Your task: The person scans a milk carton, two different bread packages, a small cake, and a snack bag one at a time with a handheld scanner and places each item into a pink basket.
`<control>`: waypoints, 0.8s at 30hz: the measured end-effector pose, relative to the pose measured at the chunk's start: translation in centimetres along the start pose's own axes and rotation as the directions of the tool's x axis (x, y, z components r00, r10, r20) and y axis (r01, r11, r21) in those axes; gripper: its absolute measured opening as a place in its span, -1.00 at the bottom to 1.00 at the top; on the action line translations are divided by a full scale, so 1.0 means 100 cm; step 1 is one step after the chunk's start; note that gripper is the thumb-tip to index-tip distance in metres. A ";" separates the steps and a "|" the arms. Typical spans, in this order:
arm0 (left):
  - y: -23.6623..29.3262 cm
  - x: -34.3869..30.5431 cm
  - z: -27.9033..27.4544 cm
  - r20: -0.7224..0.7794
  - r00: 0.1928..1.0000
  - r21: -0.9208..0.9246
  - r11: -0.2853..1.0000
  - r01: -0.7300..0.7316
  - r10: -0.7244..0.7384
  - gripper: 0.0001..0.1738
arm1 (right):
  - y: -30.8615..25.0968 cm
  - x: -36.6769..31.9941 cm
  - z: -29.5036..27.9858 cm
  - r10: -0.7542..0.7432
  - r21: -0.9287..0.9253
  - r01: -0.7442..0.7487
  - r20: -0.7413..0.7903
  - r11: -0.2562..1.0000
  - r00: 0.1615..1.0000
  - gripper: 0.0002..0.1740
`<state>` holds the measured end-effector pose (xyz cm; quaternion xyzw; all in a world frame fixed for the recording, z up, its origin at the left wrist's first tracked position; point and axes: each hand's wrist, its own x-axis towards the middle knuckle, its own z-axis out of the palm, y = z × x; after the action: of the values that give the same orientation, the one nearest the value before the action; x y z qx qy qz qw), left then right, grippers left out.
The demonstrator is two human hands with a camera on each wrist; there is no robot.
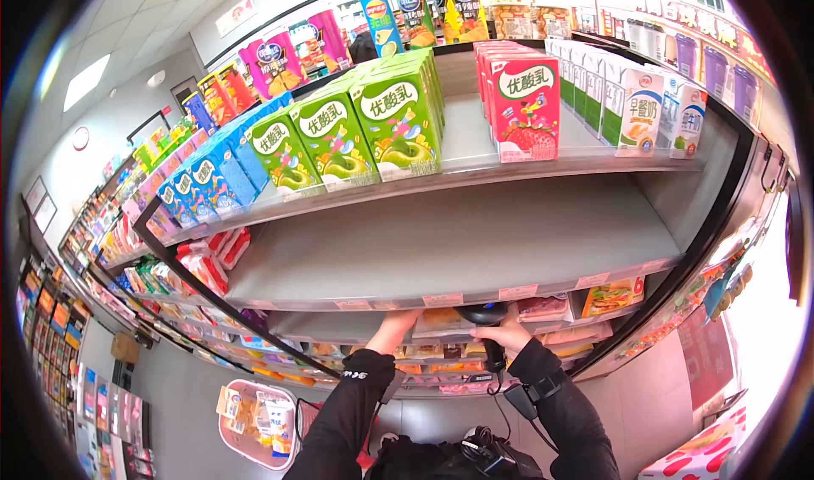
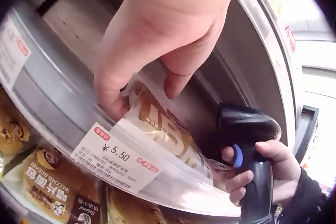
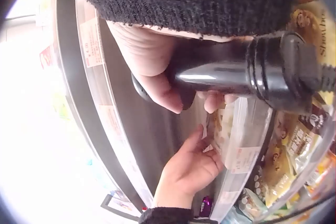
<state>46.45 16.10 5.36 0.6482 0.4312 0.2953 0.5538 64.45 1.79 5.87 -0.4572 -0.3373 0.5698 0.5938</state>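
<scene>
My left hand (image 1: 394,329) reaches in at the front of a lower shelf. In the left wrist view, its fingers curl at the near end of a clear-wrapped bread package (image 2: 164,129), and the thumb stands on the other side. The package lies just behind a price label (image 2: 116,153) reading 5.50. My right hand (image 1: 511,336) grips a black barcode scanner (image 2: 247,129) by the handle, with fingers at its blue trigger (image 2: 238,157). The scanner head is right beside the package's far end; a cable hangs from the handle (image 3: 220,69).
Above are a bare grey shelf (image 1: 449,234) and a top shelf with green drink cartons (image 1: 396,124) and a red carton (image 1: 526,111). More bread packs (image 2: 55,184) lie below. A pink basket (image 1: 233,442) with packaged goods stands on the floor at left.
</scene>
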 end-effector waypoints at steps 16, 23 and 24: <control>0.024 -0.032 -0.016 0.164 0.979 -0.199 0.968 0.151 -0.119 -0.55 | 0.012 -0.027 0.013 0.027 -0.015 -0.025 0.193 1.000 0.981 -0.55; -0.037 -0.106 -0.043 0.196 0.967 -0.660 0.707 0.255 -0.165 -0.62 | 0.021 -0.042 0.021 0.019 -0.259 0.113 0.459 0.959 0.888 -0.40; -0.046 -0.117 -0.044 0.194 0.965 -0.665 0.700 0.262 -0.177 -0.62 | 0.019 -0.043 0.026 0.033 -0.260 0.100 0.461 0.961 0.887 -0.40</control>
<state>36.27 7.89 2.96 0.3579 0.3334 0.3274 0.8085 60.81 -2.15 5.52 -0.3812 -0.5523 0.5989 0.4370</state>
